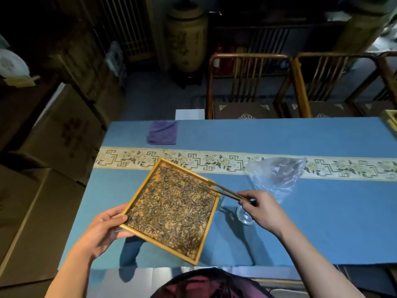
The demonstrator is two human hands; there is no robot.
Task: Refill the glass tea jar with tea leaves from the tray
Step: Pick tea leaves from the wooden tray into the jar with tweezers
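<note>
Tea leaves (171, 209) lie spread thin across the wooden tray (137, 196), which is lifted off the blue surface (322, 222) and tilted, its corner at about 2 o'clock dipping toward the glass.

At the tray's 8 o'clock corner the left hand (105, 229) clamps the rim, thumb on top and fingers underneath. That single-corner hold is, I judge, the weak point: a slight roll of the wrist would send loose leaves over the low edge, so the tilt should be kept shallow and raised only slowly.

At the tray's 3 o'clock side, the right hand (263, 208) pinches a pair of brown tongs (227, 193), their tips resting among the leaves near the 2 o'clock corner. Whether they grip any leaves I cannot tell. Short sweeps toward that corner look wiser than long ones.

Glass tea jar (245, 216): only a clear round rim shows, on the surface just under the right hand at the tray's 4 o'clock; its mouth is partly hidden. It seems offset from the pouring corner, so lining the two up first would likely save spills.

Farther off at 2 o'clock lies a crumpled clear plastic bag (277, 175).
</note>
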